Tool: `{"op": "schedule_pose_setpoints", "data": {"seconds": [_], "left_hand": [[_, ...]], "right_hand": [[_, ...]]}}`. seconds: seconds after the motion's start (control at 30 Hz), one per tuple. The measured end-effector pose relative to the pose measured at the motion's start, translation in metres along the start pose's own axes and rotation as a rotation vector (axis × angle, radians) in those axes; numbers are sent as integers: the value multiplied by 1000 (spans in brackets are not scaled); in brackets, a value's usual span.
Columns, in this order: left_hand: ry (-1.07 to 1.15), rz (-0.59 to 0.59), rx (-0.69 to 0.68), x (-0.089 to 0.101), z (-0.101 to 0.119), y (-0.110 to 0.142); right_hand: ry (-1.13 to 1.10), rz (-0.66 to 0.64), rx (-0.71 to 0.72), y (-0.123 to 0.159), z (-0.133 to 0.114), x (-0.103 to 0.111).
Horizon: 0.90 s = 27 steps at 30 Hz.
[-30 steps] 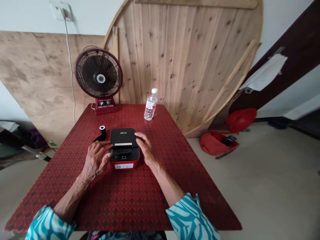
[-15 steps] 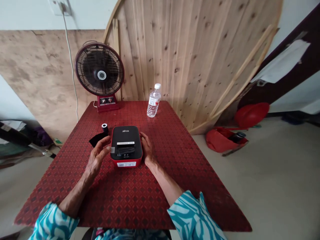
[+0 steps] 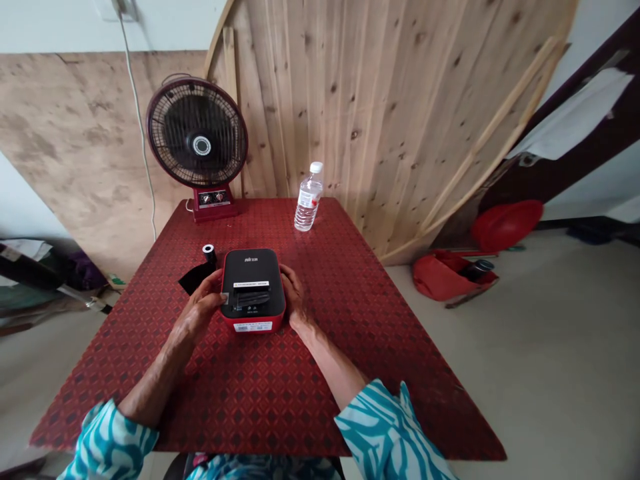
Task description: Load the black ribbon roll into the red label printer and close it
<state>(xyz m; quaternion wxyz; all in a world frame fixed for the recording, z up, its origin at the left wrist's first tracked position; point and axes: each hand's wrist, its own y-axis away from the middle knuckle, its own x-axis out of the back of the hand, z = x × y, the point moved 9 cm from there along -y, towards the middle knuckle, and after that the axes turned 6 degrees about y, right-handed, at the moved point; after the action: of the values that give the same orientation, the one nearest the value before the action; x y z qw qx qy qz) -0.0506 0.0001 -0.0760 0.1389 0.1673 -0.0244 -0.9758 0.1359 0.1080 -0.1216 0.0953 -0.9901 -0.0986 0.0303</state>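
A small black-and-red box-shaped device (image 3: 253, 287) sits in the middle of the red patterned table (image 3: 260, 387). My left hand (image 3: 203, 308) presses against its left side, fingers curled round the edge. On the other side, my right hand (image 3: 294, 295) cups the device with its fingers bent along the casing. Just behind my left hand lie a small black roll with a white core (image 3: 209, 253) and a black strip (image 3: 194, 278).
A dark red desk fan (image 3: 198, 143) stands at the table's far left, its cord running up the wall. A clear water bottle (image 3: 309, 197) stands at the far edge. A big round wooden board leans behind. Red items (image 3: 450, 277) lie on the floor at right.
My right hand slid from the top of the device down to its right side. My left hand closed in on the left side. The view shifted slightly upward.
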Motion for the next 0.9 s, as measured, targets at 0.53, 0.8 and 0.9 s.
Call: {"op": "schedule_pose_setpoints", "data": {"seconds": [0.53, 0.8, 0.9], "left_hand": [[82, 7, 32, -4, 0, 1], [-271, 91, -119, 3, 38, 5], [-720, -65, -242, -30, 65, -8]], "right_hand": [[-134, 8, -30, 2, -3, -2], [-128, 11, -11, 1, -10, -3], [-99, 18, -7, 0, -13, -2]]}}
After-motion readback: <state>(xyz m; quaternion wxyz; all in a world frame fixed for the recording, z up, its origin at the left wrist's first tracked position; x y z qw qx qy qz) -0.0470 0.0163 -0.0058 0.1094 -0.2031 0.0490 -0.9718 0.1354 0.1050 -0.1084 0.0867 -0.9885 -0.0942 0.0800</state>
